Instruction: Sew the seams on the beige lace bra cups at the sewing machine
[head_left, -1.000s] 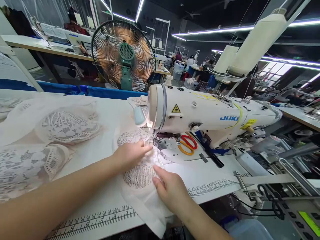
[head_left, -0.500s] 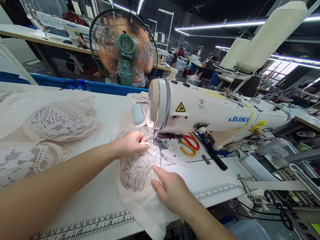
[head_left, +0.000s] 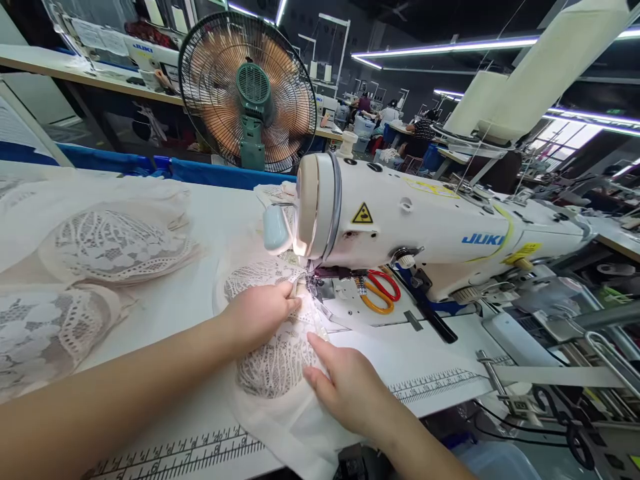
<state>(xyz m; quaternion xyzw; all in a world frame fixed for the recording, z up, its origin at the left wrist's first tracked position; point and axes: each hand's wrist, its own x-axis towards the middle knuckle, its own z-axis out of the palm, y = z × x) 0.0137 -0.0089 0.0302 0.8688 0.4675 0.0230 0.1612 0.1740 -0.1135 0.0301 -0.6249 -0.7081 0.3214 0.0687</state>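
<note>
lace [head_left: 270,371] on table [head_left: 215,220], near-left of machine [head_left: 387,193]. left hand [head_left: 263,313] pinches it just beside foot [head_left: 312,283]; right hand [head_left: 347,387], thumb and finger parted, touches right edge. uneven pull could pucker lace; left hand straying right could get nipped.

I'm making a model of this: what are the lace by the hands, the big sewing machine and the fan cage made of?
Lace: thin, soft-looking, matte fabric, by its see-through openwork; I can't tell which fibre.
Machine: likely metal under glossy white paint, as light gleams on its smooth body.
Cage: probably dark-coated metal wire, from its thin, evenly spaced bars, though plastic is possible.
</note>
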